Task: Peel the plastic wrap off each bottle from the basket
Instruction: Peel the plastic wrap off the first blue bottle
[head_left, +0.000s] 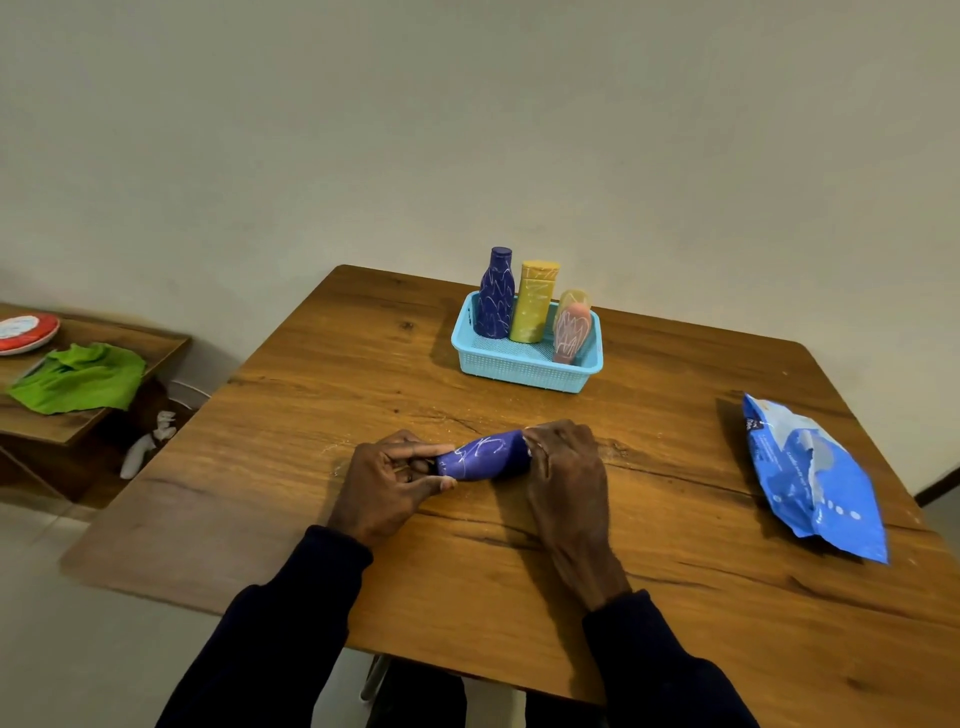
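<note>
A purple bottle (484, 456) in clear plastic wrap lies on its side on the wooden table (519, 545), held between both hands. My left hand (387, 480) pinches its left end with the fingertips. My right hand (563, 470) covers and grips its right end. At the back of the table stands a light blue basket (524, 366) with wrapped bottles upright in it: a purple one (496, 296), a yellow one (535, 304), a pink one (570, 332) and a pale yellow one (573, 300) mostly hidden behind the pink one.
A torn blue plastic bag (813, 478) lies on the table's right side. To the left is a lower wooden shelf (156, 345) with a green cloth (78, 376) and a red and white plate (26, 332). White crumpled material (148, 441) lies below it.
</note>
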